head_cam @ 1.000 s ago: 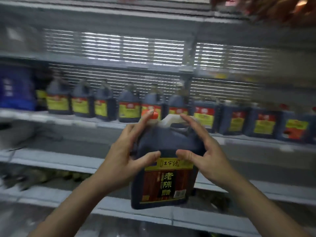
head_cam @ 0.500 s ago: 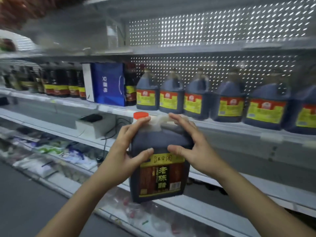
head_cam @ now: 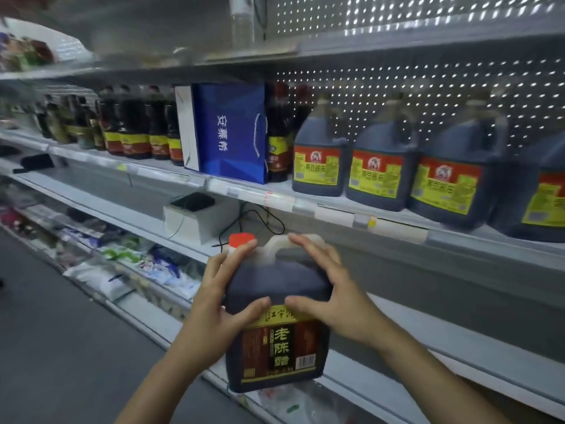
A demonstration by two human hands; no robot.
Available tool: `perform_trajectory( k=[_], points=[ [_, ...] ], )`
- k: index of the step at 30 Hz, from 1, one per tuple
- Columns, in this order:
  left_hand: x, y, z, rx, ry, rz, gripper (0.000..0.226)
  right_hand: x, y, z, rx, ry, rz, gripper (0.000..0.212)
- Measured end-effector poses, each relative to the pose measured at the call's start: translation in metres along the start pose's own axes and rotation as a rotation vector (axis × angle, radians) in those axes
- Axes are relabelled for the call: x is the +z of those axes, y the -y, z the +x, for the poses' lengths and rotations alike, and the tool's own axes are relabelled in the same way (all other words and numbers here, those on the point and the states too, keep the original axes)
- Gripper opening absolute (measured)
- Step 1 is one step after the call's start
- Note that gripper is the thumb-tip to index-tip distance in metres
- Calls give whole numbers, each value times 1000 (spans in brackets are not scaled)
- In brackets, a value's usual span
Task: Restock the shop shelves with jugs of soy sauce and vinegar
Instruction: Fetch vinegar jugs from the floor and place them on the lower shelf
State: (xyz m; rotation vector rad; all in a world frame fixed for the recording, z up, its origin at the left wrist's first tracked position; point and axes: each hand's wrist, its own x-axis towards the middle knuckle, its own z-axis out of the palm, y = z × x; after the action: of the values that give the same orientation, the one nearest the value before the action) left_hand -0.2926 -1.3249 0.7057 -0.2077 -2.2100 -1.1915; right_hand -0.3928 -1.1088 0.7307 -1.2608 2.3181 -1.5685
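Grey metal shelving fills the aisle; left hand and right hand clasp a dark red-capped vinegar jug. Best kept upright and slid into the gap at one o'clock.

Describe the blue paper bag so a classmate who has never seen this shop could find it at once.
Start at the shelf lined with dark jugs. The blue paper bag stands there between slim bottles and soy sauce jugs, the only flat blue thing with white lettering.

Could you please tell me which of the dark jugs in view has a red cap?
The vinegar jug held between both hands has the red cap; the soy sauce jugs on the shelf show no red cap.
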Motion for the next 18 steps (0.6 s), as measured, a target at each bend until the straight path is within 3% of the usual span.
perform_trajectory(
  k=[7,13,18],
  points=[
    [28,94,47,-80,25,52,78,15,-91,68,35,1,57,88],
    [48,153,104,-94,131,106,79,13,-150,122,73,-52,56,86],
    [64,211,145,-69,260,15,76,18,-189,148,140,-141,-23,84]
  ],
)
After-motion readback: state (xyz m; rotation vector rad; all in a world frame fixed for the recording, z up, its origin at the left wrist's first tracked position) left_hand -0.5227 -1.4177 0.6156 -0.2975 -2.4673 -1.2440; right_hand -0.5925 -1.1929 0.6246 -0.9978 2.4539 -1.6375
